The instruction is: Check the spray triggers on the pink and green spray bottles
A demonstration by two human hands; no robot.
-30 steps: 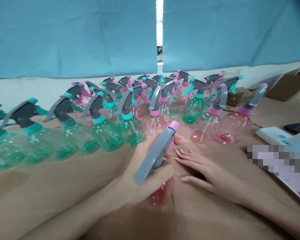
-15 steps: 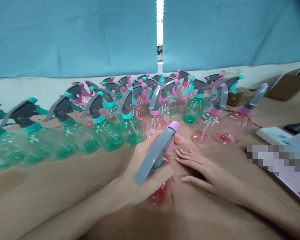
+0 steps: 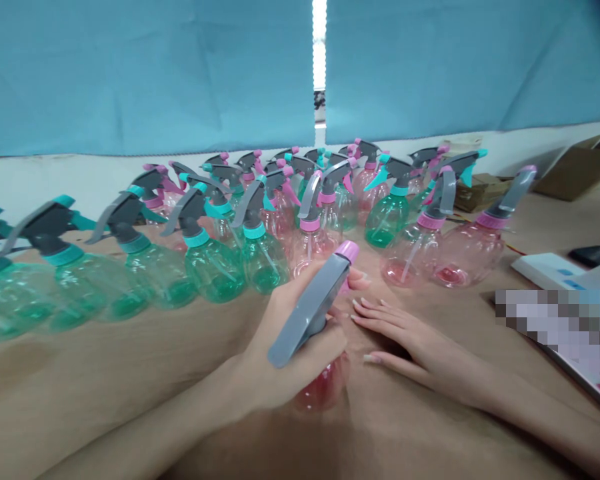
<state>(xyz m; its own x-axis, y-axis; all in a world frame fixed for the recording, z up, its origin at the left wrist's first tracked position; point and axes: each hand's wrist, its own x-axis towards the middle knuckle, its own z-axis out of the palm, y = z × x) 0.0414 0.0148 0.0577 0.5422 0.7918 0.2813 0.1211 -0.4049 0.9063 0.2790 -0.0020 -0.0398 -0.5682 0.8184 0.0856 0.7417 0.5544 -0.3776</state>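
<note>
Clamps left hand (image 3: 275, 313) around the neck of a clear pink plastic spray bottle with grey trigger head and pink nozzle (image 3: 310, 307), centre front over a brown wood-look tabletop (image 3: 145, 353); cannot tell contact of base with table. Aims nozzle up and right in view, hides collar behind curled fingers. Lays right hand (image 3: 415, 343) palm down just beside the bottle, with fingers stretched out close together and thumb apart. Shows row of clear green plastic spray bottles with teal collars (image 3: 215, 273) at left, mixed cluster of pink and green spray bottles (image 3: 280, 207) behind, two clear pink spray bottles (image 3: 470, 253) ahead of right hand. Includes white plastic device (image 3: 540, 270) and brown cardboard box (image 3: 573, 170) at right, blue cloth sheet (image 3: 155, 73) at back
</note>
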